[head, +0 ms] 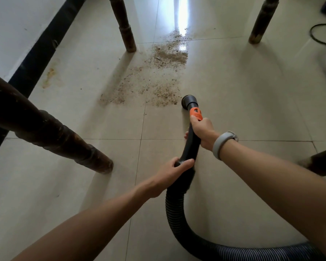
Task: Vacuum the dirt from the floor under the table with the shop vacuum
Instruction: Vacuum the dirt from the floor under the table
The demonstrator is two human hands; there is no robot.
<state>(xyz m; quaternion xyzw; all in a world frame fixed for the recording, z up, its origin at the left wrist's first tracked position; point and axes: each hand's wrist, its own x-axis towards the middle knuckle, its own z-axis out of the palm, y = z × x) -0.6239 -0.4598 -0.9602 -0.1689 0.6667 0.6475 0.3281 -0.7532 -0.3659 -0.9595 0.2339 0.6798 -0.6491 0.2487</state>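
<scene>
Right hand (201, 129) is wrapped around the upper part of the rigid black vacuum wand (193, 142), fingers curled under it, just behind the orange plastic collar (195, 113). A pale grey band (221, 143) sits on that wrist. Left hand (174, 169) grips the lower end of the same wand, thumb laid across the top, where the smooth tube meets the ribbed, corrugated hose (179, 219). The hose loops down along the floor and runs off toward the lower right, its far stretch bluish-grey.

Round black nozzle (189, 101), flared like a short funnel, is lowered to the floor (252, 102) just beside the right edge of the dirt (158, 80); whether its rim touches the tile cannot be told. The dirt is a tan, gritty scatter, sawdust-like, spread in loose patches from near the nozzle back toward a bright glare on the tile, densest in a patch between the two far legs.

Floor is glossy beige tile with thin dark grout lines. Four turned wooden table legs are in view, dark and scuffed, with worn pale feet: the near left leg (51, 132), the far left leg (123, 25), the far right leg (262, 19) and the near right leg (320, 162) at the frame edge. A black skirting board (43, 44) runs along the white wall on the left, with a rust-coloured stain (49, 76) on the tile beside it. A thin black cable (317, 32) curves at the upper right.
</scene>
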